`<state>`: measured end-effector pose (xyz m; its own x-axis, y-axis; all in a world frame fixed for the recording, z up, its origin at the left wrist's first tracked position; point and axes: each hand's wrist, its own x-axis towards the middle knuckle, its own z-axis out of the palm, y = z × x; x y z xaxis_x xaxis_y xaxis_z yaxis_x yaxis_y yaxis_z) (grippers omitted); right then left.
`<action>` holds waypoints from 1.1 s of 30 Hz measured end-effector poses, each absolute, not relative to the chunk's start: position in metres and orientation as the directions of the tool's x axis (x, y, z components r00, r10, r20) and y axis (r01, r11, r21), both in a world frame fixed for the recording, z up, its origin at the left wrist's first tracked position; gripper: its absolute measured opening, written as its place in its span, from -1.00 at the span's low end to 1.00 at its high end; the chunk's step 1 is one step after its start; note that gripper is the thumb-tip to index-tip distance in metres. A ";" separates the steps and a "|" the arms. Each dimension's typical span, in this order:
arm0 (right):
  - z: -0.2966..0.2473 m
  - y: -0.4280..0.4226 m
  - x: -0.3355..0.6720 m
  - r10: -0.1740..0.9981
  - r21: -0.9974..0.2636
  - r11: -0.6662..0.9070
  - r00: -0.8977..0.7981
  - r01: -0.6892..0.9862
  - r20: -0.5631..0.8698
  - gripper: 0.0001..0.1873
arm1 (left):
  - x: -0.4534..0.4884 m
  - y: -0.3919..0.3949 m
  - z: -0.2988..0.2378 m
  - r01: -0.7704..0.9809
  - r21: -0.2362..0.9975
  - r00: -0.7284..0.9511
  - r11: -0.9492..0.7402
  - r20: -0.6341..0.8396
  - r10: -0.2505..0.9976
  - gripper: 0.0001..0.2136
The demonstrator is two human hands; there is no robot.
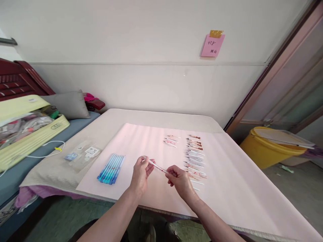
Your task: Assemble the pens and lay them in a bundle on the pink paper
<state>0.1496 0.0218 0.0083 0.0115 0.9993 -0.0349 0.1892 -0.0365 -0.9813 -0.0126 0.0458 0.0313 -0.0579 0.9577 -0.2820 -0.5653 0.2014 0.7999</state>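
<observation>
Between my two hands is a slim white pen with pinkish marks, held slantwise above the pink sheet. My left hand pinches its upper left end between thumb and fingers. At the lower right end, my right hand grips it with the fingertips. Just past my right hand lies a column of pens, some with brown ends, others pale. A smaller group of pens rests farther back. To the left of my left hand is a row of blue pens, side by side.
A pink sheet covers much of the table. Clear plastic packaging lies at the left. A bed with a yellow box and grey pillow borders that side. A yellow bin stands right. A pink note hangs on the wall.
</observation>
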 end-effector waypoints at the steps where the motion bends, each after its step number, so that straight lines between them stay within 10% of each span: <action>1: 0.008 0.020 0.150 0.999 -0.982 -0.031 0.019 0.184 -0.028 -0.91 | -0.010 0.044 0.032 -0.560 0.805 -0.063 0.195 -0.276 0.959 -0.81; 13: 0.013 0.019 0.153 0.986 -0.987 -0.158 -0.047 0.014 -0.158 -0.84 | -0.005 0.039 0.036 -0.540 0.827 -0.021 0.156 -0.199 0.980 -0.77; 27: 0.011 0.013 0.153 0.976 -0.750 0.211 -0.091 0.627 0.198 -0.90 | 0.002 0.030 0.047 -0.383 0.912 0.005 0.147 -0.157 0.988 -0.76; 33: 0.012 0.013 0.151 0.970 -0.738 0.238 -0.114 0.632 0.215 -0.91 | 0.003 0.031 0.042 -0.322 0.943 -0.116 0.080 -0.124 0.986 -0.78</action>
